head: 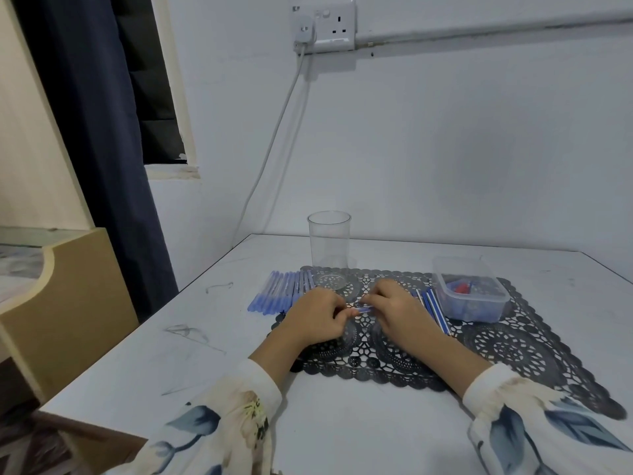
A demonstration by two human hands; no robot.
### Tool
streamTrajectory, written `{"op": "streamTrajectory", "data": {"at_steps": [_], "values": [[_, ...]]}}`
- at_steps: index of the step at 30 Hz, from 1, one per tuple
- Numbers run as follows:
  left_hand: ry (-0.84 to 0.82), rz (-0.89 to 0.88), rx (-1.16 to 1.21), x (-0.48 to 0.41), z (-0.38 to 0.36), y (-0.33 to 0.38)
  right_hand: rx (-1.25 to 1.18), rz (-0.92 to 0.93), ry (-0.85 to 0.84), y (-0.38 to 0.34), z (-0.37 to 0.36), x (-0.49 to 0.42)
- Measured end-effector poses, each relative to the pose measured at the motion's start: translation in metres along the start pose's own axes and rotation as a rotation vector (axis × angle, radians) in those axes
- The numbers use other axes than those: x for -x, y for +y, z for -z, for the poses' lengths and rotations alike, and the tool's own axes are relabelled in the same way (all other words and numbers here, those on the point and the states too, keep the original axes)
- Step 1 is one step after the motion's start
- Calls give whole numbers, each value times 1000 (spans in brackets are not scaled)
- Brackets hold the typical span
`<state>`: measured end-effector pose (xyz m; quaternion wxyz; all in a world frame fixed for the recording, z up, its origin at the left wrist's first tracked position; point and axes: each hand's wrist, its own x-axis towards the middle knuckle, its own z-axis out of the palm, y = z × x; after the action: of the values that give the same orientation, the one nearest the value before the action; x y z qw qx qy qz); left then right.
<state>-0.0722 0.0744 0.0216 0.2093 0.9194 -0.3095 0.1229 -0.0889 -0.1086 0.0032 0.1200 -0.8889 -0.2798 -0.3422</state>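
Both hands meet over a black lace placemat (496, 344) on the white table. My left hand (313, 317) and my right hand (397, 308) each pinch an end of a small blue pen part (362, 308) held between them. A row of several blue pen barrels (281, 291) lies to the left of my left hand. Several thin blue and white refills (433, 308) lie just right of my right hand. An empty clear plastic cup (329, 248) stands upright behind the hands.
A clear plastic box (469, 289) with small red and blue parts sits at the mat's right rear. A white cable (274, 138) runs from a wall socket (323, 25) down behind the table. A wooden piece of furniture (68, 303) stands to the left.
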Motion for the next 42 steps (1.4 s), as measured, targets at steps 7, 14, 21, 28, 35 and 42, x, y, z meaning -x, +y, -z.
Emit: {"op": "streamTrajectory", "data": {"at_steps": [7,14,21,28,35,42], "values": [[19,-20,-89,-3,-2,-8,28,31,-22,-4,1,3],[66,-20,-146,-5,-1,-12,16,22,21,1,1,0],[79,-2,-107,-6,-3,-13,5,-16,83,-2,4,1],[67,3,-83,-2,-3,-12,3,2,103,-1,5,0],[137,-19,-119,-5,-4,-13,-18,2,107,-1,6,1],[109,-14,-94,-4,-4,-12,-19,7,103,2,3,0]]}}
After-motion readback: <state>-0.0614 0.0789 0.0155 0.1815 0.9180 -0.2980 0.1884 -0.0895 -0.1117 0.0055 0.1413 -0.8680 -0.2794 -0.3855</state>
